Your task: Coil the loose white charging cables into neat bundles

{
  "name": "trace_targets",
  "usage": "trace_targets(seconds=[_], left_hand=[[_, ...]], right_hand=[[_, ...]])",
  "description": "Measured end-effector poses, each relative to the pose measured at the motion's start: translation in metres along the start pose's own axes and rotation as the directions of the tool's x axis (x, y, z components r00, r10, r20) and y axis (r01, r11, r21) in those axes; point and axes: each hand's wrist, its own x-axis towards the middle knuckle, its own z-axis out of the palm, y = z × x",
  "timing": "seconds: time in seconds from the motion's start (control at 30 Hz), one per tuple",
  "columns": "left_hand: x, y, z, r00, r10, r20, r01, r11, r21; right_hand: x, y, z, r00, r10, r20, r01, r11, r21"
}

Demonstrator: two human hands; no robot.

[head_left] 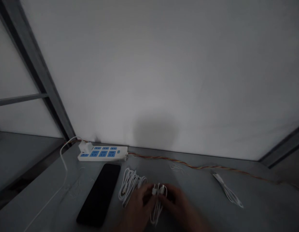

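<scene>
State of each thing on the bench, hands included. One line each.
Left hand: closed on held cable
Right hand: closed on same cable
Held cable: bundled
Left cable pile: coiled, lying flat
Right cable: bundled, lying apart
Phone: flat, nothing lit
Adapter: on strip's left end
Power strip: power unclear

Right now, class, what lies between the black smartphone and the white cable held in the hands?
The head view shows another white cable bundle and the left hand between the black smartphone and the held white cable.
</scene>
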Motion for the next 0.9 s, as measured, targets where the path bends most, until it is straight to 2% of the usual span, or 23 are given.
trace_targets(seconds=[0.17,0.27,0.37,0.5,0.6,0.67,0.77,0.9], left_hand=[[-0.001,0.005,-0.001,0.997,-0.018,-0.081,0.015,0.999,-0.03],[-0.003,0.01,-0.003,0.995,0.043,-0.093,-0.042,0.999,0.015],[-0.002,0.01,-0.004,0.989,0.103,-0.11,-0.094,0.992,0.086],[0.001,0.007,-0.005,0.998,0.042,-0.039,-0.037,0.991,0.125],[0.002,0.009,-0.006,1.0,-0.012,0.01,0.01,0.991,0.131],[0.001,0.012,-0.006,0.999,-0.02,0.031,0.017,0.996,0.091],[-0.001,0.017,-0.005,0.998,-0.03,0.048,0.031,0.999,-0.034],[0.003,0.018,-0.006,0.997,-0.074,-0.034,0.065,0.973,-0.22]], right_hand=[[-0.002,-0.01,-0.012,0.997,0.054,0.051,-0.06,0.99,0.13],[-0.005,-0.011,-0.019,0.992,0.127,0.003,-0.126,0.982,0.143],[-0.003,0.0,-0.021,0.987,0.151,-0.054,-0.144,0.983,0.114],[0.004,0.021,-0.017,0.992,0.122,-0.015,-0.119,0.984,0.132],[0.007,0.029,-0.012,0.994,0.1,-0.046,-0.092,0.982,0.166],[0.005,0.028,-0.01,0.995,0.088,-0.035,-0.081,0.98,0.183],[-0.001,0.02,-0.015,0.992,0.11,0.063,-0.12,0.973,0.197],[-0.006,0.008,-0.034,0.988,0.147,0.046,-0.153,0.978,0.141]])
